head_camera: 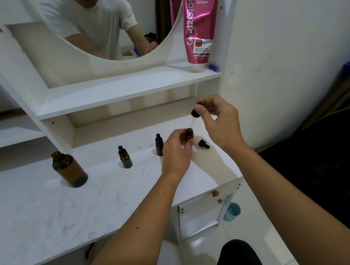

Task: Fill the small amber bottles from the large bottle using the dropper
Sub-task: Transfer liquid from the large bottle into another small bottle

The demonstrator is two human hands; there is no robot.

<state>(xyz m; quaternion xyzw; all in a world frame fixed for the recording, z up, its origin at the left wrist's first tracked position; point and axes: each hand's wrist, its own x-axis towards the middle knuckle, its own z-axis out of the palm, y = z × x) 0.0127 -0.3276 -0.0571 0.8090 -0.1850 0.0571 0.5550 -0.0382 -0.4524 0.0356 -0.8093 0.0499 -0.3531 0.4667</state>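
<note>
Head view: left hand (176,150) grip pinching open small amber bottle (189,134) on counter (112,188); right hand (218,120) pinches dropper (195,115) bulb above its mouth. Glass looks light, fragile, tippy, so steady low on body

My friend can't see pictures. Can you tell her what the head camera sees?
A person's left hand holds a small open amber bottle on a white table, while the right hand pinches a dropper just above it. Two capped small bottles, a loose dropper cap and the large amber bottle stand nearby.
</note>
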